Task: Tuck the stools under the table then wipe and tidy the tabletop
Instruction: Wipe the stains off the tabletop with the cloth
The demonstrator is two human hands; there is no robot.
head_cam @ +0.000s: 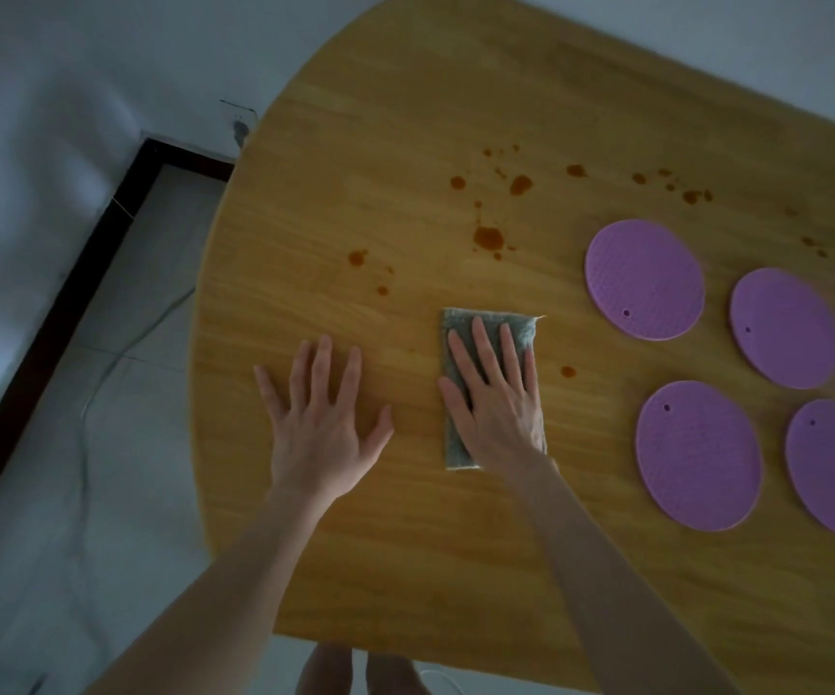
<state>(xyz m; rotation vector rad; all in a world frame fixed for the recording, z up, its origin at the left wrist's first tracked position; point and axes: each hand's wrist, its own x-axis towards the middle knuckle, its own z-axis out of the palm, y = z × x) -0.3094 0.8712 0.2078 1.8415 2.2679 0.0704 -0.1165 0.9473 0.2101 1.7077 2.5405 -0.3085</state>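
Observation:
A folded grey cloth [525, 329] lies flat on the round wooden table [405, 117]. My right hand [498, 393] presses on it with straight, spread fingers. To its left my left hand [322, 423] rests flat on the bare wood, fingers spread. Brown liquid stains [488, 237] dot the tabletop beyond the cloth, with one small spot [568, 371] just right of my right hand. Several round purple silicone mats [644, 279] lie on the right side of the table. No stools are in view.
The table's curved edge runs down the left, with pale tiled floor [54, 519] beyond it. A thin cable [119, 353] trails across the floor. A dark skirting strip [54, 313] borders the white wall. My feet [355, 669] show below the near edge.

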